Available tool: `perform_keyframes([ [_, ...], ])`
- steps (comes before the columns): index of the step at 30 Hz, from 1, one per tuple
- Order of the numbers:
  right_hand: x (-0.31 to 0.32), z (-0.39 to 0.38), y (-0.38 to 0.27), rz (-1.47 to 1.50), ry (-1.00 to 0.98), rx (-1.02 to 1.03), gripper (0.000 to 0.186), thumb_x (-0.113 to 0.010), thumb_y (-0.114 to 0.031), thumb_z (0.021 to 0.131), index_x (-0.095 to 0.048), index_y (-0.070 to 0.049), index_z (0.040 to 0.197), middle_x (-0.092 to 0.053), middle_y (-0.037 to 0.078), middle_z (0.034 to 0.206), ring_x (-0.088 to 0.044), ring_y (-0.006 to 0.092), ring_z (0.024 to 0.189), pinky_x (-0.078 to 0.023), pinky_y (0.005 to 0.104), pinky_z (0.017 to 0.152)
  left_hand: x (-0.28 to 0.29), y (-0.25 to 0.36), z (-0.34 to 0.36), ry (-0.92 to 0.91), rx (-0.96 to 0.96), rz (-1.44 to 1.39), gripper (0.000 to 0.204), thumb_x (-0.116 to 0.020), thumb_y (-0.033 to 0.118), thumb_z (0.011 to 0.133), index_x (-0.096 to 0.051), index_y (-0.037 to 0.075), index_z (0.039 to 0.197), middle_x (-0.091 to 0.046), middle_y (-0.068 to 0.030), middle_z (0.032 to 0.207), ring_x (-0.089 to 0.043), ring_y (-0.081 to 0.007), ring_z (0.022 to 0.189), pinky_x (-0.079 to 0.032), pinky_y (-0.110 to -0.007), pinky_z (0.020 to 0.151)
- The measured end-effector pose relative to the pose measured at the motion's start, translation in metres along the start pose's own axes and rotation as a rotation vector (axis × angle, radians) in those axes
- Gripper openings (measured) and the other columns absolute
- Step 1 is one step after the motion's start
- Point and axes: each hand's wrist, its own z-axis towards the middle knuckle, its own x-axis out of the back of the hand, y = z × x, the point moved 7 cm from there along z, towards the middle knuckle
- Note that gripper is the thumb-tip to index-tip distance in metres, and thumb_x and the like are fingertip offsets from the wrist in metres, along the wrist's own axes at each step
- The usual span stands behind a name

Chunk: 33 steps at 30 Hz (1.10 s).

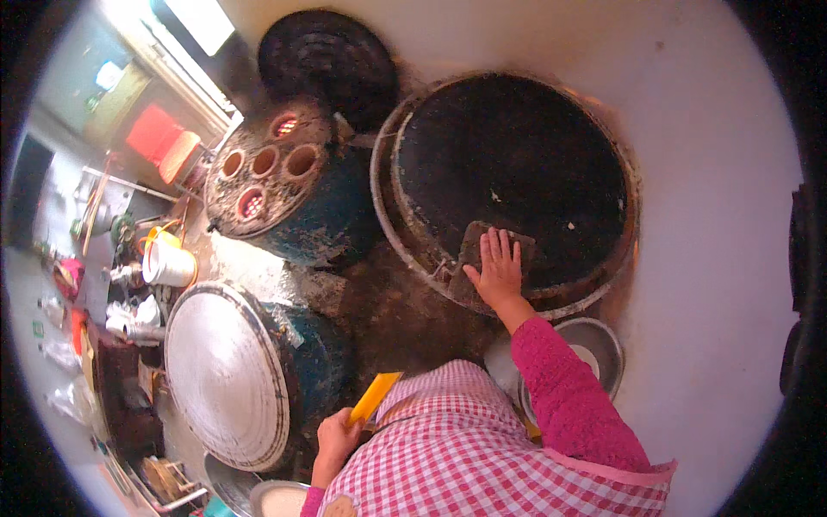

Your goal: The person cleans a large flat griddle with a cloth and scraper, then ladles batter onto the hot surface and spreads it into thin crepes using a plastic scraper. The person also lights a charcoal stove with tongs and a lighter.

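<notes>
My right hand [497,271] lies with fingers spread on a dark grey-brown flat pad [475,243], pressing it onto the near left part of a large round black griddle [525,155]. The griddle sits inside a worn metal rim. My left hand [338,439] is low in the middle, closed around a flat yellow tool [375,398] in front of my checked apron [482,448]. A round pale metal plate [222,370] on a blue drum is left of that hand. A bowl of pale batter [280,501] is below it. A steel pan [603,345] is partly hidden by my right forearm.
A blue drum stove [319,224] with several top holes, two glowing, stands back left. A black disc [327,65] leans behind it. Buckets [168,263], a red chair [158,140] and clutter line the left. A white wall [698,215] borders the right.
</notes>
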Motion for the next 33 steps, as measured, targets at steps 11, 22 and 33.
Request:
perform_keyframes([
  [11, 0.035, 0.053, 0.295, -0.272, 0.189, -0.793, 0.054, -0.06, -0.04, 0.076, -0.048, -0.002, 0.113, -0.046, 0.019, 0.119, -0.041, 0.0354, 0.111, -0.036, 0.0471, 0.088, 0.045, 0.071, 0.12, 0.033, -0.038, 0.152, 0.023, -0.065, 0.019, 0.075, -0.062, 0.005, 0.093, -0.063, -0.0171, 0.08, -0.063, -0.0297, 0.073, -0.049, -0.036, 0.064],
  [22, 0.002, 0.089, 0.037, 0.295, -0.138, -0.002, 0.064, -0.068, -0.037, 0.064, -0.048, -0.005, 0.116, -0.042, 0.015, 0.126, -0.036, 0.0329, 0.12, -0.028, 0.0472, 0.098, 0.062, 0.117, 0.198, -0.029, -0.104, 0.133, 0.026, -0.064, 0.024, 0.075, -0.062, 0.006, 0.093, -0.063, -0.0186, 0.082, -0.061, -0.034, 0.076, -0.048, -0.04, 0.066],
  [33, 0.008, 0.161, 0.164, 0.092, 0.185, -0.27, 0.046, -0.068, -0.024, 0.065, -0.051, -0.003, 0.101, -0.049, 0.015, 0.107, -0.045, 0.0339, 0.103, -0.036, 0.0449, 0.085, 0.045, 0.094, 0.212, -0.089, -0.089, 0.071, 0.024, -0.062, 0.023, 0.076, -0.06, 0.005, 0.092, -0.061, -0.0197, 0.078, -0.061, -0.0339, 0.073, -0.047, -0.04, 0.062],
])
